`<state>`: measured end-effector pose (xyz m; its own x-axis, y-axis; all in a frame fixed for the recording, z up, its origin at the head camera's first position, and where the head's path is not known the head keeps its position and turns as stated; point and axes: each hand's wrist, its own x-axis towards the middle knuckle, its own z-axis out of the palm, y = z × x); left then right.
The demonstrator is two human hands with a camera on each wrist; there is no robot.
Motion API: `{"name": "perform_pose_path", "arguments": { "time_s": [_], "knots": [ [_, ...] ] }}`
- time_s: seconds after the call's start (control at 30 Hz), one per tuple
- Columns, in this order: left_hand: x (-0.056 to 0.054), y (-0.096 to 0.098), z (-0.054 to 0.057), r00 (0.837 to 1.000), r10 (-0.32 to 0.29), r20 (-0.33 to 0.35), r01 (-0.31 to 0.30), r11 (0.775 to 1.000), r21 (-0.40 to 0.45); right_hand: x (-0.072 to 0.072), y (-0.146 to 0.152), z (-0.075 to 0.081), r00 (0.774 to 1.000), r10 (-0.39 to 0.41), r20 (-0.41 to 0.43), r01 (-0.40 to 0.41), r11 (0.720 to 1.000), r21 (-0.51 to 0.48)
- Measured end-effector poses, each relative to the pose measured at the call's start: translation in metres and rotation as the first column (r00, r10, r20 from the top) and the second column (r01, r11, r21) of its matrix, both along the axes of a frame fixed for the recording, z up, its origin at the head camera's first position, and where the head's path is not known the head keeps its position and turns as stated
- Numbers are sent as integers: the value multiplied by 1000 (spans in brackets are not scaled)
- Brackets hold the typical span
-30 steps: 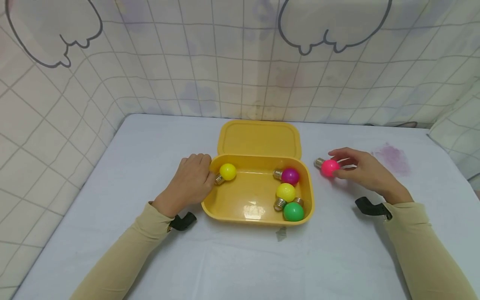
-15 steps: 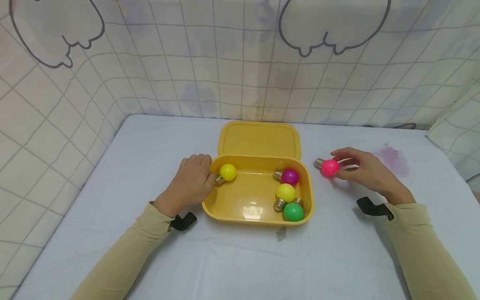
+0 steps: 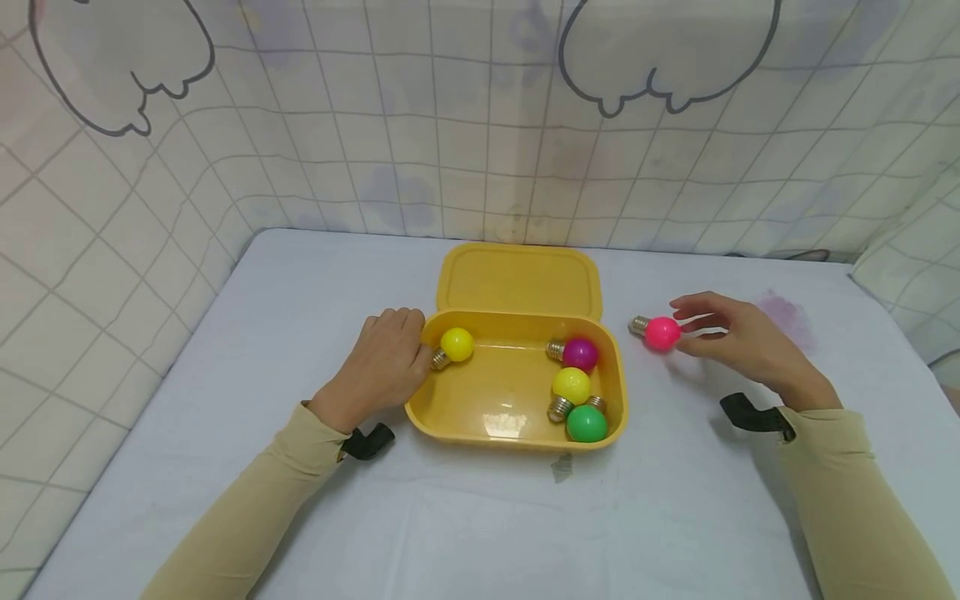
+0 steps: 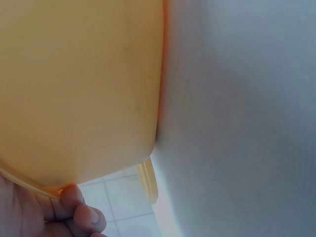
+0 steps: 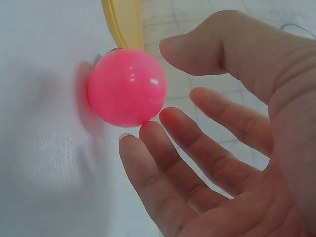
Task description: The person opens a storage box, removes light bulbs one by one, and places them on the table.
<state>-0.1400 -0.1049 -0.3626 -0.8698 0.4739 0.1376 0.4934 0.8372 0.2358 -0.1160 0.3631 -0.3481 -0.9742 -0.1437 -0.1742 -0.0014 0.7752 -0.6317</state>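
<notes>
A yellow plastic box [image 3: 487, 400] lies on the table, its lid laid back behind it. At the box's left end my left hand [image 3: 382, 358] grips the rim, and curled fingertips [image 4: 86, 217] show at that rim in the left wrist view. Inside the box, a yellow bulb [image 3: 457, 344] lies near that hand. On the right side are a purple bulb [image 3: 581, 353], another yellow bulb [image 3: 572, 385] and a green bulb [image 3: 587, 423]. Outside, a pink bulb [image 3: 663, 333] rests on the table. My right hand [image 3: 742, 342] is just right of it, fingers spread and holding nothing.
The yellow lid [image 3: 519, 279] lies against the box's back edge. A white cloth covers the table [image 3: 480, 533], with a pink stain at the right. Grid-patterned curtains [image 3: 480, 125] hang behind and at the sides.
My right hand has drawn slightly to the right, widening the gap from the pink bulb, which stays on the table. My left hand keeps its place on the box rim.
</notes>
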Motion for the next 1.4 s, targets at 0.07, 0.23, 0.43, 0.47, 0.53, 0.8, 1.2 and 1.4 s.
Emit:
{"name": "perform_pose_path", "arguments": {
  "time_s": [0.07,0.23,0.43,0.47,0.53,0.8,1.2,1.4],
  "knots": [
    [0,0,0,1000,1,2,-1,1000,-1,0,1,1,1000,0,-10,0,1000,-1],
    [-1,2,0,1000,2,3,-2,1000,0,0,3,4,1000,-2,-18,1,1000,-4],
    [-3,6,-1,1000,-9,8,9,1000,7,5,5,9,999,8,-41,-8,1000,8],
    [-3,7,-1,1000,-12,5,12,1000,8,5,5,9,999,5,-47,-4,1000,10],
    [-3,8,-1,1000,-17,1,17,1000,12,6,4,11,998,11,-68,-10,1000,16],
    [-4,14,-1,1000,-9,6,9,1000,12,1,-3,27,991,46,-126,-42,998,39],
    [-6,17,-3,999,-14,-31,14,1000,8,-4,-30,44,980,135,-149,-122,988,92],
    [-7,19,-2,999,-11,-35,11,1000,1,-4,-53,50,952,237,-195,-222,970,97]
  ]
}}
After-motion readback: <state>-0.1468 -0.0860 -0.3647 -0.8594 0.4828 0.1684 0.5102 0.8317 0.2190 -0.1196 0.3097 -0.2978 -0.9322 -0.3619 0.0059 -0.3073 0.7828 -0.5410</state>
